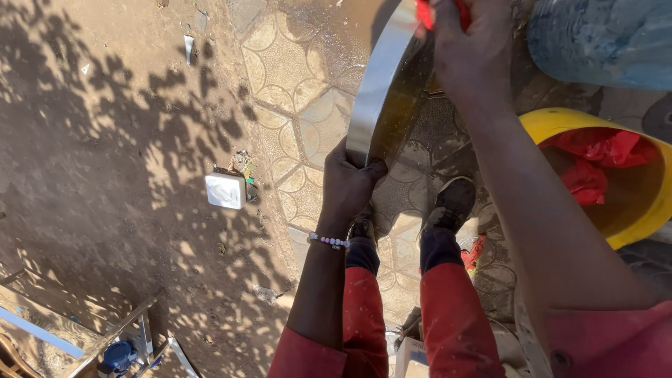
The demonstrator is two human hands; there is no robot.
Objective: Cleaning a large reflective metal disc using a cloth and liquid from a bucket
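Head view, looking down. A yellow bucket (pixel 640 203) at the person's right holds crumpled red cloth (pixel 595 157). A curved metal strip (pixel 381 91) stands on edge over the patterned paving (pixel 294 77). Left hand (pixel 348 183), grip clamped on the strip's lower end; right hand (pixel 470 52), grip closed on a red rag (pixel 425 10) pressed against the strip's upper part. A white block (pixel 225 190) lies on the dirt beside the paving's edge.
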